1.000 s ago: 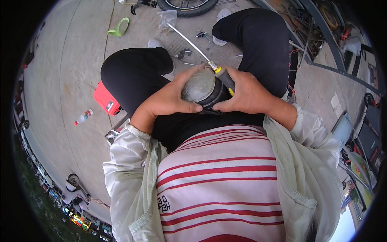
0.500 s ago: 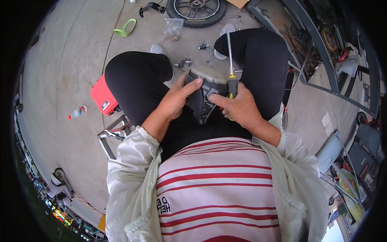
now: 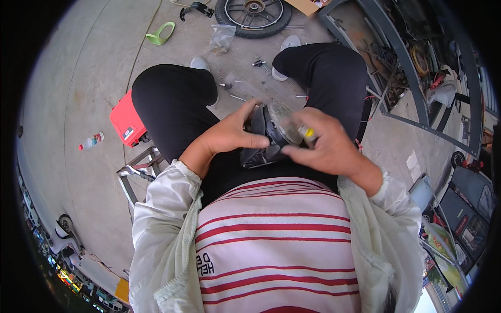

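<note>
Above my lap is a black-housed lamp [image 3: 254,125] with a rounded, dusty clear lens, probably a vehicle headlight. My left hand [image 3: 232,134] is closed round its left side, thumb across the black housing. At the lens side is my right hand [image 3: 329,142], smeared by motion, its thumb near the housing's lower edge. A screwdriver [image 3: 309,133] is in that hand; only a yellow bit of its handle shows clearly, and the shaft cannot be made out.
Beyond my feet lie a spoked wheel with tyre [image 3: 254,15], a clear plastic bag [image 3: 223,37], a green ring-shaped part [image 3: 160,33] and small bolts [image 3: 259,63]. A red case [image 3: 127,120] and metal stool [image 3: 138,169] flank my left leg. A grey metal frame [image 3: 412,86] stands right.
The lamp has turned so its lens faces right rather than away from me. My right hand has swung the screwdriver down from upright and moved to the lens side. My left hand still holds the lamp.
</note>
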### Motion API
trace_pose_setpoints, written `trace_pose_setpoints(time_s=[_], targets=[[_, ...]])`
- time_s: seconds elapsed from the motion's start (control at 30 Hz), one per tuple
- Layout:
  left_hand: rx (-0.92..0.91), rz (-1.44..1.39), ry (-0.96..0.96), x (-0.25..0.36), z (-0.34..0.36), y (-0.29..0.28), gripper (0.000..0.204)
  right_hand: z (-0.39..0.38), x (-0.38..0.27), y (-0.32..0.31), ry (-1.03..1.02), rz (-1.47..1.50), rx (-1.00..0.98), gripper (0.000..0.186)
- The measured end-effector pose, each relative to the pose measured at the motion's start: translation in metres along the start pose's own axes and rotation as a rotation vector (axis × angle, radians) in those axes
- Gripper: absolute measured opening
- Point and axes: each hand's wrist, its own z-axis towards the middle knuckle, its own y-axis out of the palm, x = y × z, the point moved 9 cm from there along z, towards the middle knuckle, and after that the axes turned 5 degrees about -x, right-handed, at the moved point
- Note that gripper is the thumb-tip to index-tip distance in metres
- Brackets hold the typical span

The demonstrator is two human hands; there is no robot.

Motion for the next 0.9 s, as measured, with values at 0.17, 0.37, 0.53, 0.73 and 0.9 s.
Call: trace_pose_setpoints(time_s=[0.17, 0.37, 0.53, 0.73, 0.9], targets=[[0.018, 0.192, 0.034, 0.004, -0.001, 0.009, 0.113, -0.003, 0.0, 0.026, 0.189, -0.11, -0.111, 0.047], [0.016, 0.462, 0.026, 0.006, 0.006, 0.011, 0.11, -0.018, 0.022, 0.033, 0.228, -0.071, 0.003, 0.042], [-0.013, 0.615, -0.147, 0.011, 0.013, 0.008, 0.109, -0.025, 0.025, 0.034, 0.217, -0.065, 0.005, 0.04], [-0.058, 0.5, 0.053, 0.013, 0.016, 0.012, 0.091, -0.026, 0.026, 0.035, 0.242, -0.01, 0.018, 0.036], [-0.051, 0.44, -0.031, 0.009, 0.018, 0.014, 0.086, -0.026, 0.029, 0.036, 0.232, -0.025, 0.055, 0.036]])
